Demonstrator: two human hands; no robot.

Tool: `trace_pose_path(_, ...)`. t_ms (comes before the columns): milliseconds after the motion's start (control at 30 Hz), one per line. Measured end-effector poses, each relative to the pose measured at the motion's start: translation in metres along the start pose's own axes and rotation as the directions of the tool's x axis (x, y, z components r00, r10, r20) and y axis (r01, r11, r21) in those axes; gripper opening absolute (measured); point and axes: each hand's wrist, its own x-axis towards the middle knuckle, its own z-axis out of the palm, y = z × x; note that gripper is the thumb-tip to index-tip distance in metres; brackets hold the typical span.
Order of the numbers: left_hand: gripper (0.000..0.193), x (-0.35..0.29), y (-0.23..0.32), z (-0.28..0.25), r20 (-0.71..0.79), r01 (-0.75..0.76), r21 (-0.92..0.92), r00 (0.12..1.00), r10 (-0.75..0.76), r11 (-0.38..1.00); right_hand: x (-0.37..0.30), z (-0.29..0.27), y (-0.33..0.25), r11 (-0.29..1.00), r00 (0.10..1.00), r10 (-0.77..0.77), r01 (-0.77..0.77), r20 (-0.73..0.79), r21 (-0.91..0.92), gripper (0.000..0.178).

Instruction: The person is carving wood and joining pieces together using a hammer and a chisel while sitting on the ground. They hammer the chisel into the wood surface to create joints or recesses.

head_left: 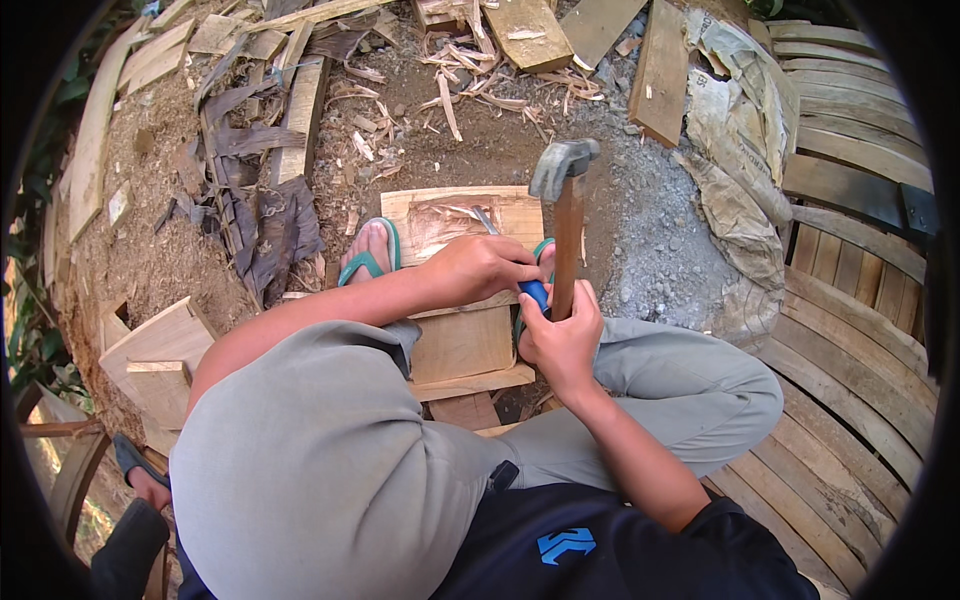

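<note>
My left hand [478, 270] is closed around a chisel. Its blue handle [535, 293] sticks out toward my right hand, while the metal blade [485, 220] reaches into a rough recess in a pale wooden block [400, 215]. In my right hand [566, 338] is a claw hammer [568, 220], gripped by its wooden handle with the grey head up. My right fingers lie close beside the end of the chisel handle; whether they touch it I cannot tell. The block lies between my feet, which wear green-edged flip-flops [392, 245].
Wood shavings [470, 75] and board offcuts [527, 35] litter the ground ahead. Dark bark strips [245, 180] lie to the left, near a small wooden piece [165, 350]. A torn paper sack [745, 190] and slatted bamboo furniture [850, 330] are on the right. Another person's foot [150, 488] shows lower left.
</note>
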Motion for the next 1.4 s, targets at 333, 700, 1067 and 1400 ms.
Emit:
trace_pose_path(333,0.04,-0.005,-0.007,0.004,-0.008,-0.025,0.012,1.0,0.025,1.0,-0.001,0.003,-0.003,1.0,1.0,-0.012,0.012,0.008,-0.002,0.023)
trace_pose_path(700,0.044,0.0,-0.003,-0.002,-0.016,0.029,-0.047,0.999,-0.03,0.998,0.007,0.001,-0.008,1.0,1.0,-0.016,0.016,-0.007,-0.005,0.023)
trace_pose_path(1067,0.045,-0.001,-0.003,-0.003,-0.012,0.009,-0.027,1.0,-0.009,1.0,0.007,0.002,-0.002,1.0,1.0,-0.017,0.018,0.006,-0.02,0.022)
trace_pose_path(1400,0.045,-0.003,-0.009,-0.005,0.014,0.041,-0.054,0.999,-0.04,0.998,0.022,0.006,0.002,0.995,0.996,0.073,-0.076,0.048,0.067,0.028)
